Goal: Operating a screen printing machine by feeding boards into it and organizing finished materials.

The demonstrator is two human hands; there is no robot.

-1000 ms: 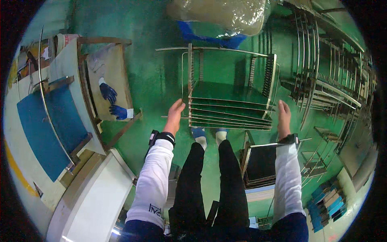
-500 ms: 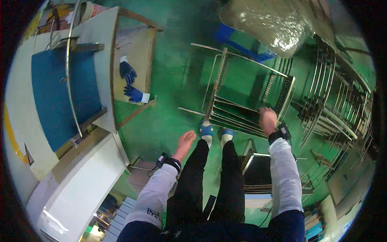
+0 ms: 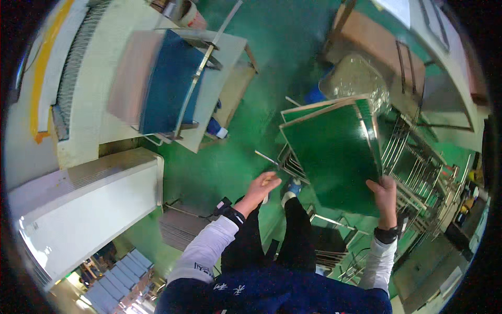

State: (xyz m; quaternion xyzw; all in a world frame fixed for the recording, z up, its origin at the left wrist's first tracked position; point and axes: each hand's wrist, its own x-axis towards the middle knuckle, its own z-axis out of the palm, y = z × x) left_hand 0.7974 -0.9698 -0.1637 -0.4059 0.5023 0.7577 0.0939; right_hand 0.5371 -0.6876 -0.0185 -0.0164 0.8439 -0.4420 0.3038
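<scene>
Over the green floor [image 3: 201, 178], ahead of the person's dark trouser legs [image 3: 295, 225], a broad green panel [image 3: 332, 152] hangs at a slant with its face toward the camera, covering most of a wire rack [image 3: 291, 163] whose bent rods show past the panel's left edge. The right hand [image 3: 384, 196] grips this panel at its lower right edge, thumb over the near face. The left hand [image 3: 263, 187] is free, its fingers loosely curled around nothing visible, near the panel's left side yet apart from it. As I judge it, the step in hand is the one-handed handling of a single panel at the rack; whether it is coming out or going in, I cannot tell, nor whether its lower edge touches anything. The next move would seem to call for a steadying hold from the left hand on the far edge, since a sheet this broad may swing or twist from one corner, and for clearance from the metal racks [image 3: 413, 162] close by on the right. Off to the left, a blue sheet [image 3: 172, 86] lies on a counter [image 3: 225, 68], with a blue glove [image 3: 215, 127], partly hidden, on the shelf beneath.
</scene>
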